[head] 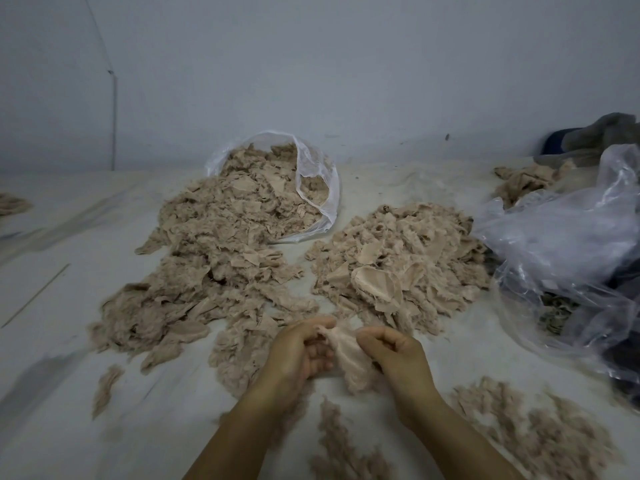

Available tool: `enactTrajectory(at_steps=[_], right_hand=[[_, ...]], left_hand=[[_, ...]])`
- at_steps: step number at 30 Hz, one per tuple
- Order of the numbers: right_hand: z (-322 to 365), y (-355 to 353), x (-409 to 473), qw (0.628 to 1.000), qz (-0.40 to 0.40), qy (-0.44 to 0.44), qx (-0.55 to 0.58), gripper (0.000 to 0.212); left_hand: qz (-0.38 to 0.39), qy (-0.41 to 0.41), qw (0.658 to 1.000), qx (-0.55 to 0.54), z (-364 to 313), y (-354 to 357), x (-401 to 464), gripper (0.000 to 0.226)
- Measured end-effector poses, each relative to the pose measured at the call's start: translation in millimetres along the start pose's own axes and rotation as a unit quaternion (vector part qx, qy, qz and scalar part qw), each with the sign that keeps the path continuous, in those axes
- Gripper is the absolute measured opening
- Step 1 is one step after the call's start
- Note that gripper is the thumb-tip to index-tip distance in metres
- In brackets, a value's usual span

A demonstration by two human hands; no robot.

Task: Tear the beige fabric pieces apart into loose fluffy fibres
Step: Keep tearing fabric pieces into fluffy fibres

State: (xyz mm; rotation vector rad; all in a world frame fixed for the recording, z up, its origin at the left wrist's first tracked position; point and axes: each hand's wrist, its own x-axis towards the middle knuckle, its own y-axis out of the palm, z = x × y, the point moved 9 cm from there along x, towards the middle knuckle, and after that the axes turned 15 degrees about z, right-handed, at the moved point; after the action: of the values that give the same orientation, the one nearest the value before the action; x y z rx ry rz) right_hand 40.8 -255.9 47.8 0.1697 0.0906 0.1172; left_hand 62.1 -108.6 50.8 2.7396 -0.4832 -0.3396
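A beige fabric piece (348, 355) hangs between my two hands near the front middle of the white surface. My left hand (298, 355) grips its left top edge with curled fingers. My right hand (394, 355) pinches its right edge. Its lower end is frayed and fluffy. A large pile of beige fabric pieces (214, 244) spills from a clear plastic bag (325, 188) behind my hands. A second pile (398, 261) lies to the right of it. Loose fluffy fibres (533, 431) lie at the front right.
Crumpled clear plastic bags (568, 244) with dark cloth inside lie at the right edge. Grey and blue cloth (595, 133) is heaped at the back right. A small tuft (105, 386) lies front left. A grey wall (311, 64) closes the back.
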Motion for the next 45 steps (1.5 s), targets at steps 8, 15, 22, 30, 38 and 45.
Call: enactTrajectory(at_steps=[8, 15, 22, 30, 38, 45], right_hand=[[2, 5, 0, 0.997, 0.009, -0.029, -0.067, 0.007], [8, 8, 0, 0.996, 0.015, -0.059, -0.06, 0.027], [-3, -13, 1, 0.991, -0.102, -0.062, 0.057, 0.009], [-13, -2, 3, 0.989, -0.096, -0.055, 0.095, 0.017], [-17, 4, 5, 0.993, -0.076, -0.038, 0.077, 0.034], [-12, 1, 2, 0.991, -0.106, -0.071, 0.036, 0.029]], left_hand=[[0.005, 0.049, 0.981, 0.189, -6, 13, 0, 0.015], [-0.045, 0.088, 0.973, 0.209, -17, 4, -4, 0.025], [-0.088, 0.086, 0.974, 0.193, -13, -3, -8, 0.034], [-0.038, 0.11, 0.975, 0.189, 2, 30, -7, 0.023], [-0.043, 0.111, 0.979, 0.166, 5, 34, -8, 0.027], [-0.09, 0.111, 0.974, 0.174, 8, 19, -9, 0.031]])
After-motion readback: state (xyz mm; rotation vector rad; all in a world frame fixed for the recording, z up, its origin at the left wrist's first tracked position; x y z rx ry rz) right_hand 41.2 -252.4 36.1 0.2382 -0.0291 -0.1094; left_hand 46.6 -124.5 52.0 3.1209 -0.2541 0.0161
